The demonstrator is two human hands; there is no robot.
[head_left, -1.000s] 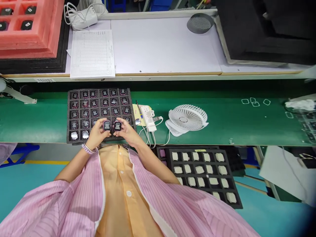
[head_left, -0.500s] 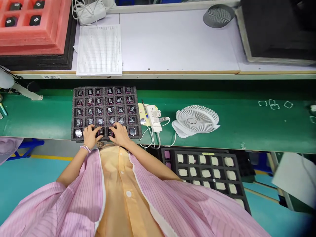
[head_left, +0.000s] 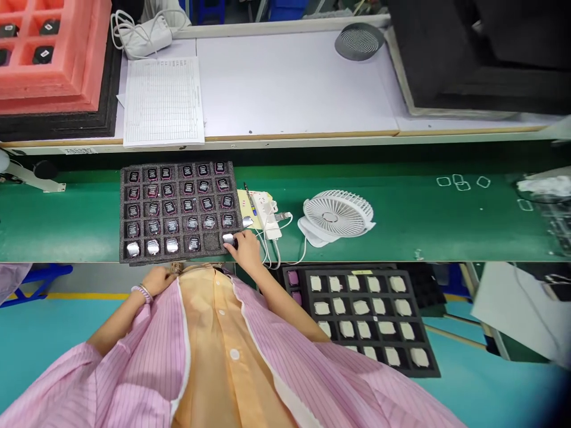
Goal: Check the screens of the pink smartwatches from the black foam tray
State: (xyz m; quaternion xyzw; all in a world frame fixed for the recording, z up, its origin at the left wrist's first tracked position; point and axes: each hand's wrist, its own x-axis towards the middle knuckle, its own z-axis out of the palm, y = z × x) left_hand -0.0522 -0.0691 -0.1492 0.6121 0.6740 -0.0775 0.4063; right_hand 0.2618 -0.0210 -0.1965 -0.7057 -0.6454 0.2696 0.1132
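A grey foam tray (head_left: 176,212) lies on the green bench, with small square devices in its slots. Most are dark with white print and purplish edges. Along the front row, three at the left, including one silver-faced device (head_left: 153,246), show shiny faces, then comes a dark printed device (head_left: 194,244) and a bare slot. At the front right corner, my right hand (head_left: 246,252) grips another silver-faced device (head_left: 229,239) between thumb and fingers. My left hand (head_left: 156,280) is off the tray, low against my shirt front, its fingertips partly hidden.
Right of the tray are a power strip (head_left: 266,215) with cables, a pen (head_left: 250,199) and a white fan (head_left: 336,217). Below the bench edge sits a black tray (head_left: 370,297) of pale pieces. Paper sheets (head_left: 163,101) and pink foam (head_left: 84,65) occupy the shelf.
My left hand has left the tray and dropped toward my body. My right hand has shifted right to the corner device. The third front-row device now shows silver instead of dark.
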